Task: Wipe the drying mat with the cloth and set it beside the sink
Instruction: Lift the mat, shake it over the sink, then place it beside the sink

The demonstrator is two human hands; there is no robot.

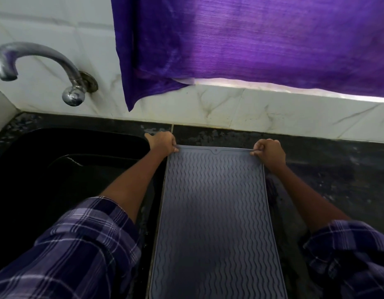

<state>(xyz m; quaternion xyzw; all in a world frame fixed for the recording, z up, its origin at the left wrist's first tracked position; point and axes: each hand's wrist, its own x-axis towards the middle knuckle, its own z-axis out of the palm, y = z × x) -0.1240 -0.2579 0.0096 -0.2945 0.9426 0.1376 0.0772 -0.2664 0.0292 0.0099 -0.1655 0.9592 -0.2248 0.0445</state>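
A grey drying mat with wavy ridges lies lengthwise on the dark counter, just right of the black sink. My left hand pinches the mat's far left corner. My right hand pinches its far right corner. The mat's near end runs out of the bottom of the view. No cloth is in view.
A curved metal tap juts from the white marble wall above the sink. A purple curtain hangs over the window ledge behind the counter. Plaid sleeves cover both forearms near the bottom.
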